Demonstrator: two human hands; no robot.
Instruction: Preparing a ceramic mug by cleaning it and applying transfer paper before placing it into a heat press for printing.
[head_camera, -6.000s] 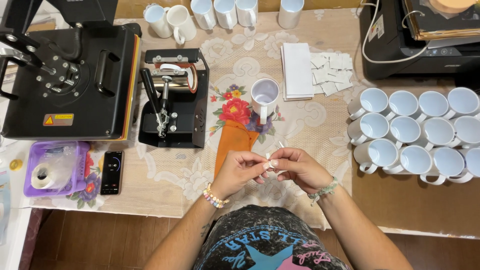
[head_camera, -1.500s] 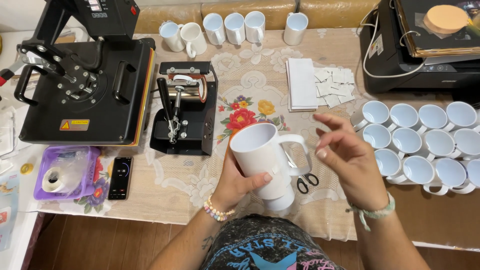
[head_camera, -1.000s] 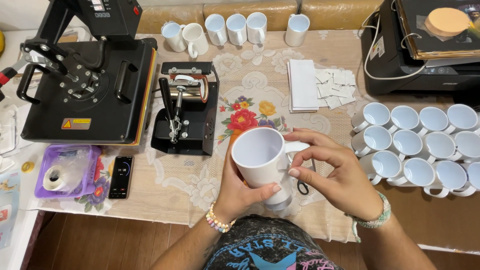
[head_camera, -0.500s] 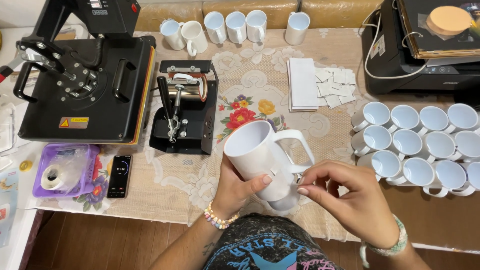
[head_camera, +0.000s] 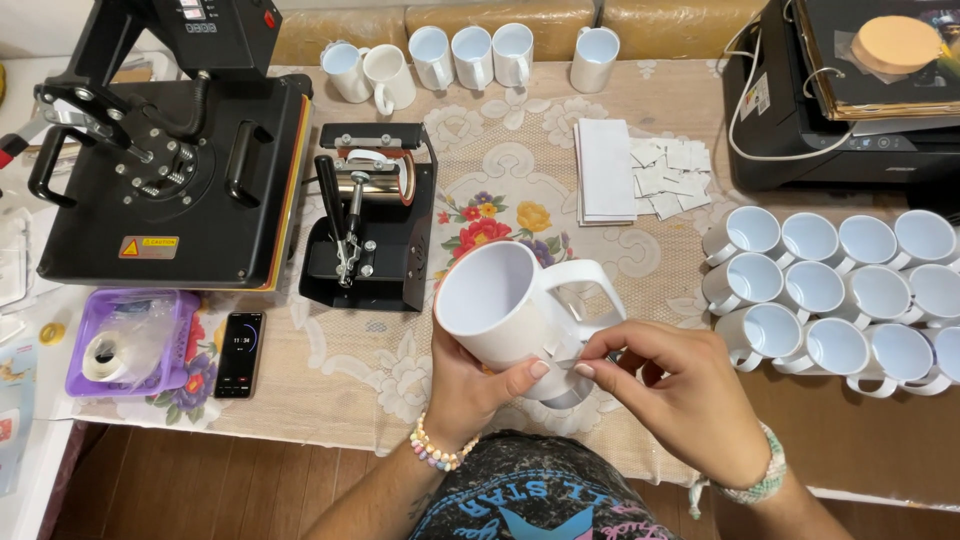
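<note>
Your left hand is wrapped around the white mug from below, thumb pressed on its lower wall, tilting it so the open mouth faces up toward you and the handle sticks out to the right; that grip keeps the side wall turned to where your other hand can reach it. Your right hand is closed to a narrow pinch, thumb and forefinger meeting against the mug's wall just below the handle, apparently on a small pale strip, though what it is stays too small to tell. The mug is lifted off the lace tablecloth, above its front edge and close to your body. Just beyond it, a little to the left, stands the black mug press with its lever forward, and past that the big flat heat press. A phone and a purple tray holding a tape roll lie at the left front. To your right, rows of blank white mugs sit packed together within easy reach, with a stack of white sheets and cut scraps behind them. More mugs line the far edge, and a black printer occupies the far right corner.
</note>
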